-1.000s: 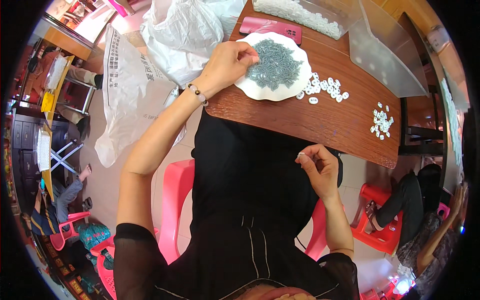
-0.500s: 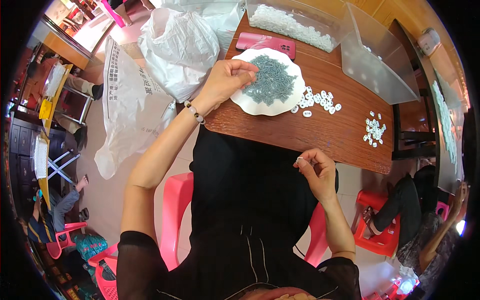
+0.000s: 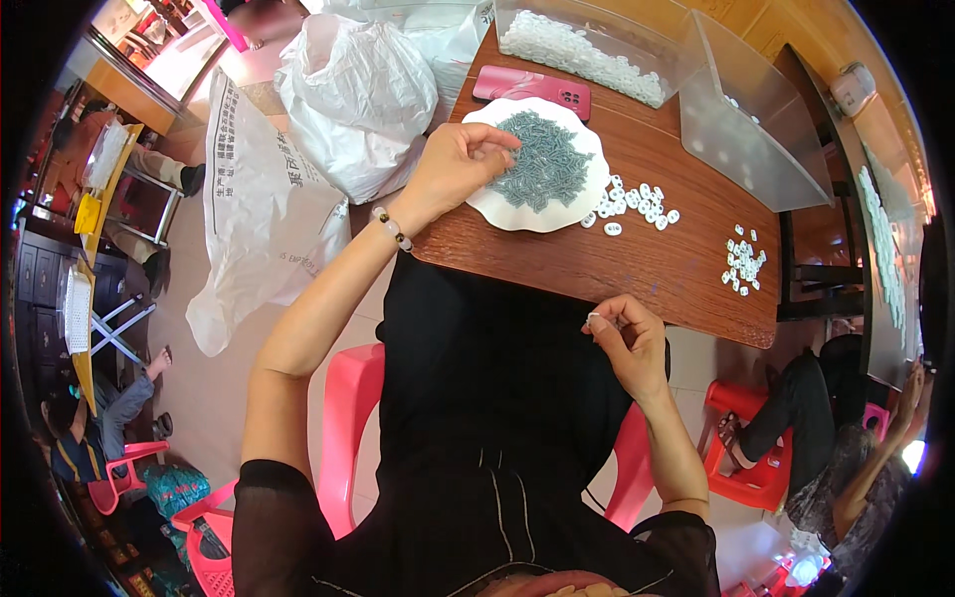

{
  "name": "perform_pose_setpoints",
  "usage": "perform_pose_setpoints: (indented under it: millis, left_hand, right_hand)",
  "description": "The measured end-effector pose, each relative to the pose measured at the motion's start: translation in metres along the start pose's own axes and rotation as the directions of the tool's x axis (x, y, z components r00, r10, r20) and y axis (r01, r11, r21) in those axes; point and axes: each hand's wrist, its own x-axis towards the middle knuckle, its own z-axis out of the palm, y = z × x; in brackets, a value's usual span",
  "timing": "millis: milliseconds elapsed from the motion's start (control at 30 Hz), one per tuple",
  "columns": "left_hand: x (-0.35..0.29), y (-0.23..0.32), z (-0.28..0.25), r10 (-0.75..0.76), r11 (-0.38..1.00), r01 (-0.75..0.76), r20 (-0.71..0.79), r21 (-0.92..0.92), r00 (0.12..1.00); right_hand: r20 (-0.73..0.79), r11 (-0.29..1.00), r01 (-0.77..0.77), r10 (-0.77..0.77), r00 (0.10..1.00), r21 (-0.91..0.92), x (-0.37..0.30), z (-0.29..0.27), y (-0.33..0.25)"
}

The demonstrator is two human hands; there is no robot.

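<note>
My left hand (image 3: 456,169) reaches over the left side of a white scalloped plate (image 3: 587,204), thumb and fingers pinched together at the edge of a heap of small grey metal pins or screws (image 3: 549,164). Whatever those fingertips may hold is too small to make out. In front of the table's near edge, my right hand (image 3: 635,348) pinches a small white plastic piece (image 3: 595,317) between thumb and fingers. Beside the plate lie several small white two-holed plastic pieces (image 3: 637,202). Another cluster of white pieces (image 3: 744,261) is farther right on the wooden table (image 3: 557,264).
Behind the plate lies a pink phone (image 3: 527,88). A clear bin of white pieces (image 3: 582,58) stands at the back, with a second translucent bin (image 3: 741,154) to its right. White sacks (image 3: 353,109) crowd the table's left side. Other people sit at both sides.
My left hand has shifted very slightly right over the pins, its fingers still pinched. The right hand stays almost in place with the white piece.
</note>
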Motion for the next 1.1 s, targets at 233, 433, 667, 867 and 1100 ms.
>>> perform_pose_setpoints:
  millis: [233, 433, 667, 867, 1100]
  left_hand:
    - [0.001, -0.001, 0.005, 0.047, 0.975, -0.053, 0.030, 0.215, 0.998]
    - [0.004, -0.009, 0.005, 0.051, 0.968, -0.046, -0.015, 0.248, 0.999]
    - [0.003, -0.002, 0.008, 0.170, 0.882, -0.155, 0.008, 0.446, 0.985]
    - [0.003, 0.006, 0.007, 0.101, 0.867, -0.065, -0.045, 0.494, 0.994]
    - [0.011, -0.001, 0.004, 0.237, 0.834, -0.199, -0.008, 0.515, 0.971]
  right_hand:
    - [-0.007, 1.000, 0.004, -0.004, 1.000, 0.028, -0.002, -0.001, 0.002]
    - [-0.018, 0.999, -0.015, 0.015, 1.000, 0.037, -0.004, -0.001, 0.002]
    - [-0.014, 0.999, -0.019, 0.019, 1.000, 0.034, -0.004, -0.001, 0.000]
    - [-0.007, 0.998, -0.016, 0.017, 1.000, 0.058, -0.004, -0.001, 0.001]
    - [-0.009, 0.998, -0.022, 0.022, 1.000, 0.062, -0.004, -0.001, 0.002]
